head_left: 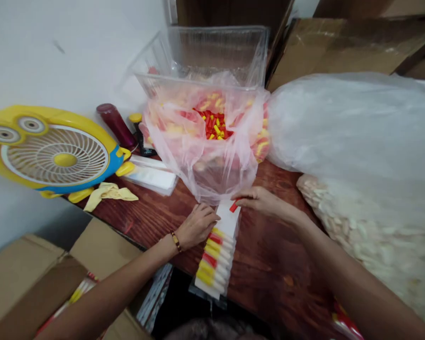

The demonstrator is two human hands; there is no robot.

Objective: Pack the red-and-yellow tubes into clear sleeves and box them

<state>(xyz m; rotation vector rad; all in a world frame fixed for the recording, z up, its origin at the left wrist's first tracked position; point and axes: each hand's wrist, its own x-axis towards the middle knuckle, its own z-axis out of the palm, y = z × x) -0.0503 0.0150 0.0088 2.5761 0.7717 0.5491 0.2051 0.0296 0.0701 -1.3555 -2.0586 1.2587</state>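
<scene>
A narrow white card pack (228,218) lies on the table, its near part filled by a row of white pieces with red or yellow ends (214,257). My left hand (197,225), wearing a bracelet, has its fingers bent and closed at the pack's left edge, just beyond the row. Between the fingertips of my right hand (257,199) is a small red plastic piece (233,207), held over the pack's far end. Beyond both hands, a pink plastic bag (230,163) stands open with many small red and yellow pieces (214,125) inside.
A clear bin (219,30) stands behind the pink bag. To the right lies a large translucent sack (357,127) of pale pieces. At left are a yellow fan (65,160), a yellow cloth (109,192) and white packs (152,177). An open cardboard box (24,278) sits below the edge.
</scene>
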